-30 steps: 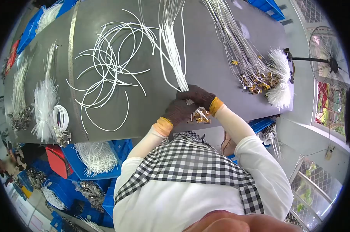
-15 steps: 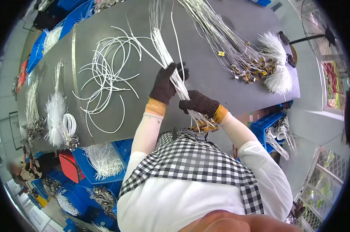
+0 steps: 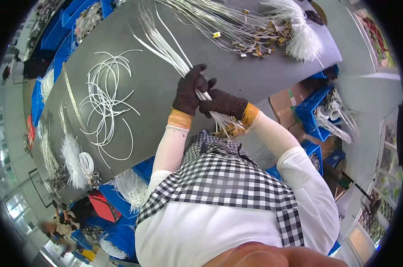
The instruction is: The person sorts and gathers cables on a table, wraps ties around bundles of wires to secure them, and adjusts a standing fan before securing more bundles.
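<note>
A bundle of white tubes with thin wires [image 3: 168, 52] runs from the back of the table down to my body. My left hand [image 3: 189, 90], in a dark brown glove with a yellow cuff, is wrapped round its middle. Just below it, my right hand [image 3: 223, 104], gloved the same way, grips the same bundle. Brass-coloured connectors [image 3: 229, 127] hang from the bundle's lower end, beside the checkered apron. Loose curved white tubes [image 3: 105, 98] lie on the grey table [image 3: 152, 107] to the left.
Another wire bundle with connectors [image 3: 266, 38] and a white fringe [image 3: 304, 40] lies at the back right. White bundles [image 3: 73, 160] and a coil [image 3: 86, 163] lie at the left edge. Blue bins [image 3: 315, 111] and a red stool [image 3: 104, 205] stand below. A co-worker [image 3: 61, 227] is at lower left.
My left hand slid down the bundle to meet my right hand after having moved up it from beside the right. The view has turned, so the table appears tilted and shifted.
</note>
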A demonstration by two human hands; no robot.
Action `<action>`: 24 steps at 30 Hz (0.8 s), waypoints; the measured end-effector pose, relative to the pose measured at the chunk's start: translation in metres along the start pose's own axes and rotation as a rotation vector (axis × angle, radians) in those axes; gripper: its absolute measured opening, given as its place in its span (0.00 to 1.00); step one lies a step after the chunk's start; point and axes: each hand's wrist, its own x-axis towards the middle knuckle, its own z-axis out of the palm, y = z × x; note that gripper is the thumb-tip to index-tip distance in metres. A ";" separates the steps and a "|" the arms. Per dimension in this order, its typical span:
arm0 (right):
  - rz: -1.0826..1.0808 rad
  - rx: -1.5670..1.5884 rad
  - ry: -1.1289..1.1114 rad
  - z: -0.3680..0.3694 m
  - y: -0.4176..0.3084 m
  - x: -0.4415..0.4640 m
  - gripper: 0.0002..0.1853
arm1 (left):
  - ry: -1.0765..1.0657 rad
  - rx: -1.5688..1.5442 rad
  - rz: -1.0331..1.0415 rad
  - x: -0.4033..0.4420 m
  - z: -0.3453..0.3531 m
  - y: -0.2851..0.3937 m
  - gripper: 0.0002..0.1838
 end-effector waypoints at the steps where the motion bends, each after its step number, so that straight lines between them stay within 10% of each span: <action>1: -0.026 -0.146 0.025 -0.007 0.003 -0.005 0.20 | 0.009 -0.008 0.031 0.006 0.004 -0.001 0.21; 3: -0.339 -0.505 0.338 -0.026 0.024 -0.027 0.25 | 0.096 -0.044 0.122 0.000 0.040 0.002 0.15; 7: -0.342 0.227 0.678 -0.084 0.090 -0.102 0.27 | -0.243 -0.410 0.011 0.034 0.022 0.030 0.10; 11: -0.373 1.292 0.459 -0.038 0.126 -0.116 0.32 | -0.298 -0.617 0.049 0.037 0.057 0.011 0.11; 12: -0.381 0.499 0.726 -0.040 0.161 -0.099 0.32 | -0.304 -0.613 0.031 0.036 0.068 -0.005 0.11; 17: -0.520 1.579 0.602 -0.034 0.114 -0.113 0.29 | -0.166 -0.189 0.073 0.007 0.093 -0.067 0.18; 23: -0.523 0.362 1.126 -0.001 0.138 -0.106 0.20 | -0.095 0.069 0.215 -0.009 0.115 -0.091 0.15; 24: -0.592 0.855 0.856 -0.004 0.142 -0.105 0.20 | -0.084 0.064 0.210 -0.007 0.116 -0.092 0.15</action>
